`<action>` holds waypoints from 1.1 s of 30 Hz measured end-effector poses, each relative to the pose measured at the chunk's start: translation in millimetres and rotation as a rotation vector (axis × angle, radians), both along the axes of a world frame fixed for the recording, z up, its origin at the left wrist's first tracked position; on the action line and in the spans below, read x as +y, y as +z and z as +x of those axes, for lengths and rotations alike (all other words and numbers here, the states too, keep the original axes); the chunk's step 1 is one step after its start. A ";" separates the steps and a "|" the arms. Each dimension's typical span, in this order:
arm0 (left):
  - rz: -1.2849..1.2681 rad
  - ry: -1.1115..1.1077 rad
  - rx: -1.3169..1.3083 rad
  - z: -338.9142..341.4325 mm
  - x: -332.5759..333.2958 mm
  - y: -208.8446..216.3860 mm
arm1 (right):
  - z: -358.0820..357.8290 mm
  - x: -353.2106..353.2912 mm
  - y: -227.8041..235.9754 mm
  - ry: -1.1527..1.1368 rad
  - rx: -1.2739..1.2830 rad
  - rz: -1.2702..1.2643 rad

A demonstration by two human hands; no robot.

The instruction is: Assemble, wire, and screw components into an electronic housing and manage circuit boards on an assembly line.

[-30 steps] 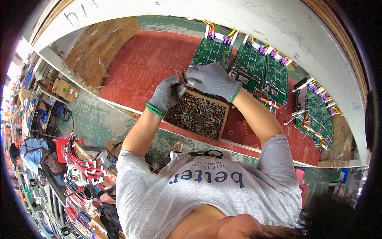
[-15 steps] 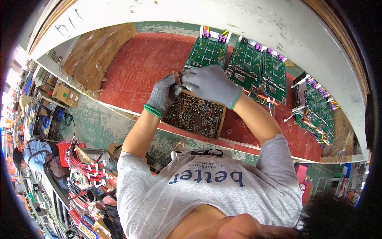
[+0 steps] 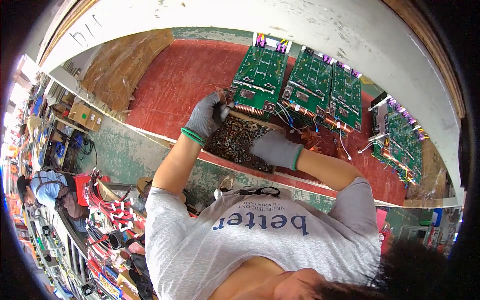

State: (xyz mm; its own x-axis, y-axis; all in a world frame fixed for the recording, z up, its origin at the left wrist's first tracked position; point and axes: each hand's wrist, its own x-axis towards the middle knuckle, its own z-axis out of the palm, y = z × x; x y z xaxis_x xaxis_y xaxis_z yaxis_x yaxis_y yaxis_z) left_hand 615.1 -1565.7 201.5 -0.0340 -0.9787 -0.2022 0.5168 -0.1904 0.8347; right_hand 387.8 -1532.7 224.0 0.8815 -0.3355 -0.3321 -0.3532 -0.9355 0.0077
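My gloved left hand (image 3: 205, 119) is closed on a small flat copper-coloured piece (image 3: 222, 96), held just beyond the left end of a shallow box (image 3: 256, 120). Loose nuts, washers and similar small metal fasteners (image 3: 231, 137) fill that box. My gloved right hand (image 3: 276, 149) reaches into its right side with fingers down among the fasteners; the fingertips are hidden, so whether they grip any cannot be told. Right behind the box lies a green circuit board (image 3: 260, 70) with a copper coil along its near edge.
More circuit boards (image 3: 309, 77) stand to the right on the red tabletop (image 3: 172, 85), with loose wires at their near edges. A white beam (image 3: 225, 15) arches across the far side. Brown sheeting (image 3: 120, 70) covers the left end. At lower left, another person (image 3: 50, 190) is near red cables (image 3: 107, 205).
My right hand has moved from beside my left hand down and right into the fastener box, uncovering the nearest board's coil. My left hand keeps hold of the copper-coloured piece, almost unmoved.
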 end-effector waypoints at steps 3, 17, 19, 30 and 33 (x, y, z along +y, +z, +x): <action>0.085 -0.054 0.146 0.4 1.8 12.2 | 2.6 0.5 3.9 -0.007 -0.013 0.009; 0.106 -0.074 0.197 3.8 6.4 11.1 | 43.1 -75.8 61.9 -0.303 -0.774 -0.171; 0.105 -0.043 0.173 1.4 7.4 13.1 | 48.6 -78.2 51.3 -0.295 -0.777 -0.144; 0.046 -0.107 0.311 5.6 6.7 6.8 | 43.5 -68.5 69.1 -0.293 -0.694 -0.035; -0.008 -0.161 0.359 18.6 -0.5 -10.9 | 52.6 -74.4 75.7 -0.301 -0.594 -0.014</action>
State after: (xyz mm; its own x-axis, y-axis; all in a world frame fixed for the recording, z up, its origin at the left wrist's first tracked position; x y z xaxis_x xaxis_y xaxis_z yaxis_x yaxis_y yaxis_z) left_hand 633.7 -1566.2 190.5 -0.2548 -0.9566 -0.1416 0.7401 -0.2871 0.6082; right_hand 440.4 -1607.1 299.7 0.7806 -0.5962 0.1878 -0.5468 -0.7968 -0.2571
